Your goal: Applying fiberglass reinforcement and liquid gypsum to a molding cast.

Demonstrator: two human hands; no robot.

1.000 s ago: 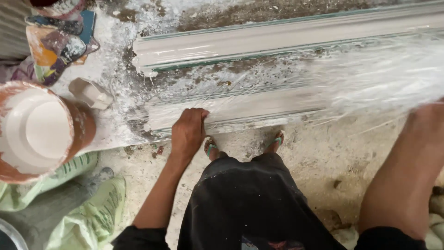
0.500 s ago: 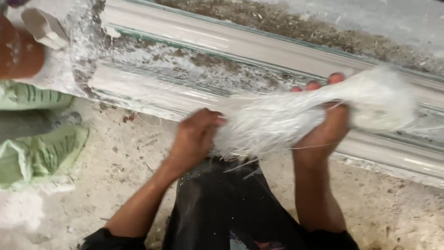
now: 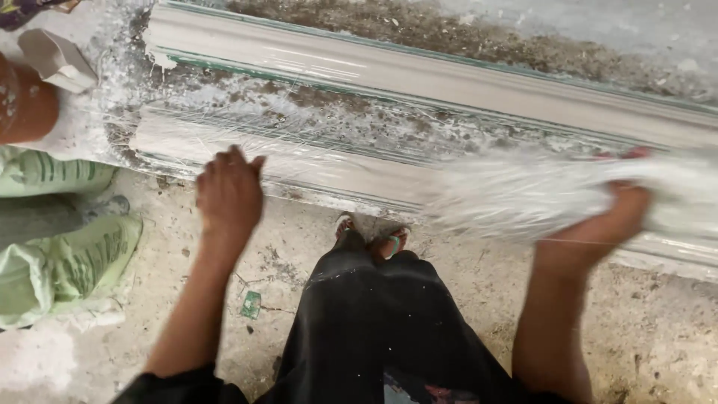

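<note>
While the person leans over the long moulding (image 3: 419,75), both hands work at its near edge. Left hand (image 3: 228,194) is open, fingers loosely spread, palm down, hovering at or just touching the front lip of the moulding; can't tell if it makes contact. It holds nothing. Right hand (image 3: 606,224) is closed around a thick bundle of white fibre (image 3: 538,198), thumb side up, the bundle stretched across the moulding's near edge and running out past the right border. Bundle is motion-blurred, strands fanning out toward the left.

Thin loose strands (image 3: 247,127) lie spread over the moulding's wet white surface between the two hands. Moulding runs left to right across the table (image 3: 523,45), whose grey top is caked with dried plaster.

Far left: a reddish bowl (image 3: 22,105), only partly in view, with a small pale block (image 3: 56,60) just beside it. Below that, green sacks (image 3: 60,254) lie on the concrete floor (image 3: 284,254). Person's black garment (image 3: 374,329) fills the lower middle, sandalled toes (image 3: 374,236) just beside the table's base.
</note>
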